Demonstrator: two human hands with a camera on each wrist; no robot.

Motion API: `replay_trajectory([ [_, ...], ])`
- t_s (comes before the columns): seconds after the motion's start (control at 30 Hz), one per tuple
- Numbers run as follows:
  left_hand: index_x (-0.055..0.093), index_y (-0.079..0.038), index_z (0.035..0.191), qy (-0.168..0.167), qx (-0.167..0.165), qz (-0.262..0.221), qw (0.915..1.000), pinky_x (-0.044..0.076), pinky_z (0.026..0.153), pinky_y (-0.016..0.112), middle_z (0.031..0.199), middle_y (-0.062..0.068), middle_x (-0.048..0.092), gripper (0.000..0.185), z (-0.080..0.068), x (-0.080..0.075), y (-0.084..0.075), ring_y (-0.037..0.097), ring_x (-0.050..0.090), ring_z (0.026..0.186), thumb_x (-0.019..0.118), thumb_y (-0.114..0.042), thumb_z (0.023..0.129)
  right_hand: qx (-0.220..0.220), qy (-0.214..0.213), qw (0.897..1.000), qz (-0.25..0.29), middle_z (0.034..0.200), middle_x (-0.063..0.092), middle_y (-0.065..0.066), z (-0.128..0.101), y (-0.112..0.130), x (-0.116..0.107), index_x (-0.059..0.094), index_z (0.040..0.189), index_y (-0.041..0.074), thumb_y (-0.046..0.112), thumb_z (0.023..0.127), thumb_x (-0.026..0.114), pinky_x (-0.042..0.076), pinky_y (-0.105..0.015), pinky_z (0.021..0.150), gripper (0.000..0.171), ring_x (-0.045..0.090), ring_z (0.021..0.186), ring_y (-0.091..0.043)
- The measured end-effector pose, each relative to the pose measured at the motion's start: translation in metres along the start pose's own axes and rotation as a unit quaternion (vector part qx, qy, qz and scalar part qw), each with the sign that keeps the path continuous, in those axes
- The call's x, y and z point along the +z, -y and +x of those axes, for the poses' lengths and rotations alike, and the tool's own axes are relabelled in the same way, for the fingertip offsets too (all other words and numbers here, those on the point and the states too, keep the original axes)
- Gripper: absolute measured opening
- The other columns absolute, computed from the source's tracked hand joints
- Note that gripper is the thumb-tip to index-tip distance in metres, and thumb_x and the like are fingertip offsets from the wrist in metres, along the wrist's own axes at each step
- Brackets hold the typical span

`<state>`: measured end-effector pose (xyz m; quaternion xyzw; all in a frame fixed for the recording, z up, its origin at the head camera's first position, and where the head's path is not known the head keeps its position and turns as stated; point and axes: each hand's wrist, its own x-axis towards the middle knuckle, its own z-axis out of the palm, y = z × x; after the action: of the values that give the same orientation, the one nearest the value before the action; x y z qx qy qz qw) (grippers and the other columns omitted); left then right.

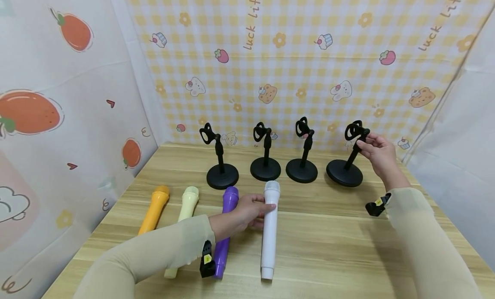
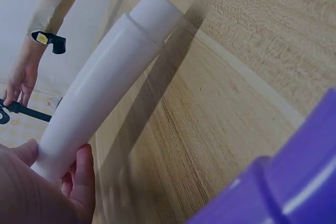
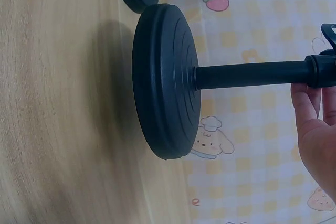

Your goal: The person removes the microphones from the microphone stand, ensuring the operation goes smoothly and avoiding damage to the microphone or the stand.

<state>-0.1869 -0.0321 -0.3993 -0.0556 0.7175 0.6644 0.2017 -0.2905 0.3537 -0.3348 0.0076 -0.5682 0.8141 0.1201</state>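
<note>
Closest to the camera, a white toy microphone (image 1: 269,230) is seen lying flat on the desk (image 1: 332,247), just beside a purple microphone (image 1: 225,230). It looks light, hard and smooth, so it could slip; its long middle is judged the best place to hold. Its upper part is pinched by the left hand (image 1: 247,211). The thin post of the rightmost black stand (image 1: 348,161), with its likely heavy base, is held by the right hand (image 1: 377,153), fingers curled round it.
</note>
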Motion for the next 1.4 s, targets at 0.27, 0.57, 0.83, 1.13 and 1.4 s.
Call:
replay_trajectory([
  [0.27, 0.063, -0.001, 0.115, -0.001, -0.014, 0.01, 0.9999, 0.058, 0.061, 0.038, 0.095, 0.015, 0.064, 0.035, 0.001, 0.0, 0.004, 0.025, 0.065, 0.08, 0.076, -0.015, 0.085, 0.021, -0.014, 1.0, -0.013, 0.097, 0.051, 0.0, 0.002, -0.004, -0.002, 0.062, 0.096, 0.01, -0.006, 0.086, 0.069, 0.055, -0.02, 0.068, 0.021, 0.062, 0.079, -0.006],
  [0.57, 0.061, 0.001, 0.114, -0.008, -0.021, 0.02, 0.9996, 0.058, 0.059, 0.037, 0.094, 0.015, 0.064, 0.036, 0.0, 0.001, 0.005, 0.025, 0.065, 0.079, 0.077, -0.014, 0.085, 0.031, -0.013, 0.999, -0.025, 0.095, 0.054, 0.002, 0.001, -0.007, -0.003, 0.059, 0.097, 0.01, -0.002, 0.085, 0.071, 0.055, -0.021, 0.069, 0.021, 0.062, 0.08, -0.006],
  [0.83, 0.061, -0.001, 0.113, -0.027, -0.023, 0.051, 0.9981, 0.056, 0.054, 0.032, 0.089, 0.014, 0.064, 0.036, 0.003, 0.002, 0.006, 0.022, 0.065, 0.073, 0.077, -0.018, 0.085, 0.033, -0.017, 0.999, -0.034, 0.094, 0.056, 0.003, 0.003, -0.012, -0.007, 0.06, 0.098, 0.01, -0.003, 0.086, 0.071, 0.055, -0.02, 0.069, 0.021, 0.064, 0.079, -0.005],
  [1.13, 0.062, 0.001, 0.112, -0.035, -0.018, 0.073, 0.9966, 0.057, 0.057, 0.034, 0.088, 0.014, 0.064, 0.036, 0.005, 0.003, 0.008, 0.022, 0.065, 0.073, 0.077, -0.018, 0.085, 0.027, -0.006, 1.0, -0.013, 0.091, 0.059, 0.002, 0.002, -0.017, -0.007, 0.061, 0.094, 0.008, -0.007, 0.085, 0.07, 0.055, -0.021, 0.068, 0.019, 0.065, 0.078, -0.007],
  [1.4, 0.064, 0.001, 0.11, -0.035, -0.016, 0.091, 0.9951, 0.057, 0.055, 0.033, 0.086, 0.014, 0.064, 0.034, 0.009, 0.003, 0.01, 0.021, 0.065, 0.072, 0.077, -0.018, 0.085, 0.018, 0.001, 1.0, -0.01, 0.088, 0.063, 0.002, 0.002, -0.021, -0.006, 0.062, 0.092, 0.008, -0.009, 0.086, 0.068, 0.055, -0.021, 0.068, 0.019, 0.066, 0.077, -0.007],
])
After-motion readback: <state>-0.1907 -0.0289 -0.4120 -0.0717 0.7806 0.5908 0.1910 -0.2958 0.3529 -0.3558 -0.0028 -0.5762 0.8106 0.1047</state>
